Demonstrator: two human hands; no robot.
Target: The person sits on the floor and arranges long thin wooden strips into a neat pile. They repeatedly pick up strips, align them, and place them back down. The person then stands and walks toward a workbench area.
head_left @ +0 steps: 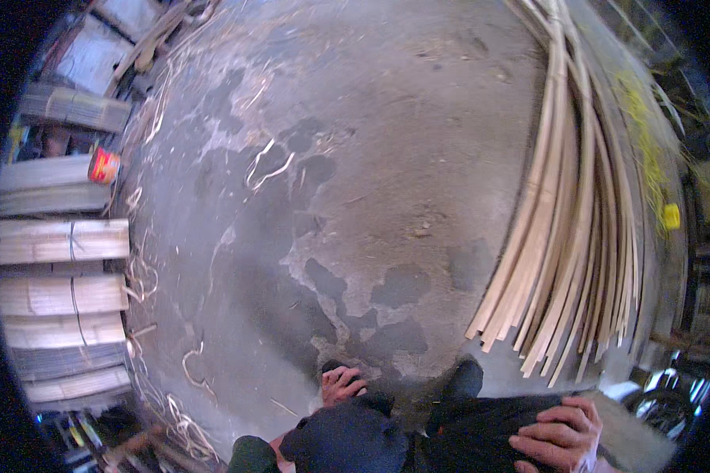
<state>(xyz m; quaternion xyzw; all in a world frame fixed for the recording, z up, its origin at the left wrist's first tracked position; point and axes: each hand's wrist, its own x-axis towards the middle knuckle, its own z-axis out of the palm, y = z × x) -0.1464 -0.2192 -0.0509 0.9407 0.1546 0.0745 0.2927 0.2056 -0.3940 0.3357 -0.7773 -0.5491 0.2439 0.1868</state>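
My right hand (560,435) lies over the dark trouser leg (481,418) at the lower right, its fingers stretched out and holding nothing. Low in the middle, my left hand (343,386) hangs in front of my other knee. Its fingers are curled and closed, and whatever may be inside them is hidden. Beside it shows a dark shoe tip (331,366); another dark shoe (462,377) stands to the right. The nearest material to my right hand is a long spread of pale bamboo strips (564,236) on the floor, their cut ends fanned toward me.
Tied bundles of flat slats (63,296) are stacked along the left, with a red tin (103,166) by them. Thin curled shavings (264,165) litter the stained concrete floor (386,173). Yellow twine (645,150) and a small yellow object (671,217) lie at the right.
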